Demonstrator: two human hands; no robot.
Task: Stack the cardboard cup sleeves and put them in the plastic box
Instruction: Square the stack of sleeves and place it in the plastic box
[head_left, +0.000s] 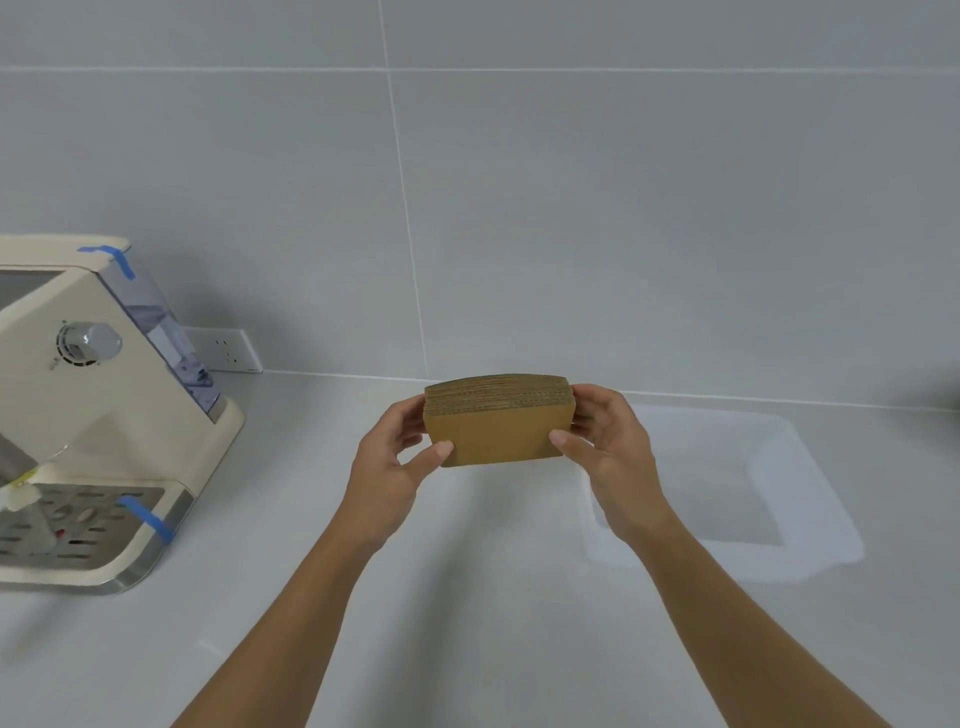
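Grey tiled wall behind, pale table (467, 597) below, and right in the middle of the action is the stack of cardboard cup sleeves (498, 423), flattened and squared up, lifted clear of the surface. It's pinched from both ends: the left hand (387, 467) clamps the left edge with the thumb pressed on the front face, the right hand (608, 447) mirrors it on the right edge. Both hands are closed around the bundle, fingers wrapped behind.

The stacking looks done; the drop-off is what remains. The plastic box (810, 551) sits open on the table just to the right, lower than the bundle and partly behind the right wrist.

The danger here is that the sleeves are loose, held only by squeeze at the ends. Ease the pressure or tilt the stack on the way across, and the middle layers could slide out and fan over the table. Clipping the box's near wall could spill them too.

Off to the left stands a cream coffee machine (98, 415), well apart from the play.
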